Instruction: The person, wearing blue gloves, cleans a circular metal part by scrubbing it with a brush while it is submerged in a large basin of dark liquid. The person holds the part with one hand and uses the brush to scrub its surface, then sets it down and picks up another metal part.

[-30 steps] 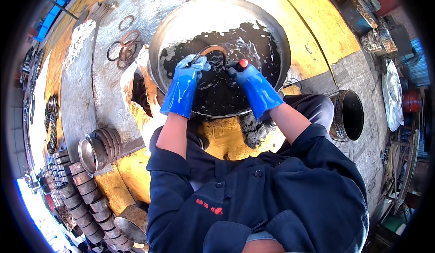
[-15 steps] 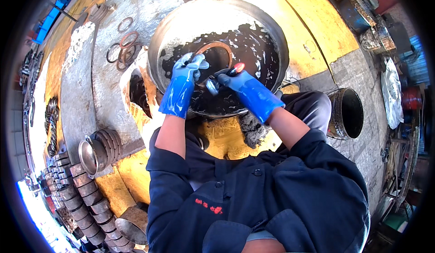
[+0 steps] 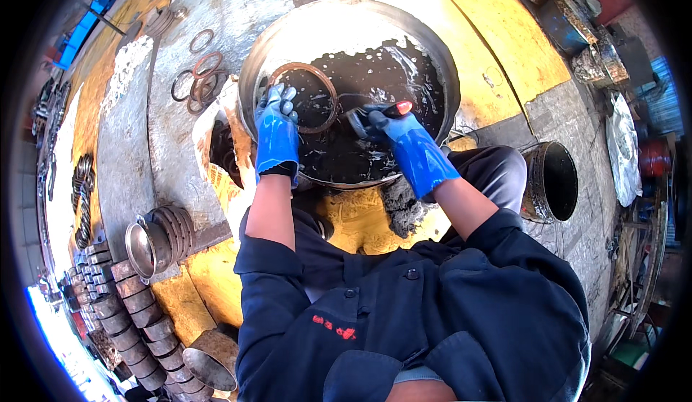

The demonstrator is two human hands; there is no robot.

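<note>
A wide round metal basin [image 3: 451, 92] of dark, foamy liquid stands in front of me. My left hand [image 3: 277, 121], in a blue rubber glove, is closed on the near left edge of a brown ring [image 3: 334, 99], which is held up over the liquid. In my right hand [image 3: 414, 146], also gloved in blue, is a brush with a red-tipped handle [image 3: 404, 107]. Its dark, blurred head [image 3: 356, 122] is to the right of the ring, apart from it. The glove fingers partly hide the brush's grip.
Several loose rings [image 3: 205, 78] lie on the floor left of the basin, beside an open sack [image 3: 223, 146] with dark contents. At right stands a dark bucket [image 3: 559, 181]. Stacked metal parts [image 3: 133, 308] and a metal bowl [image 3: 144, 249] are at lower left.
My left hand has moved left with the ring, which now faces up more fully. My right hand and the brush have shifted a little right, away from the ring.
</note>
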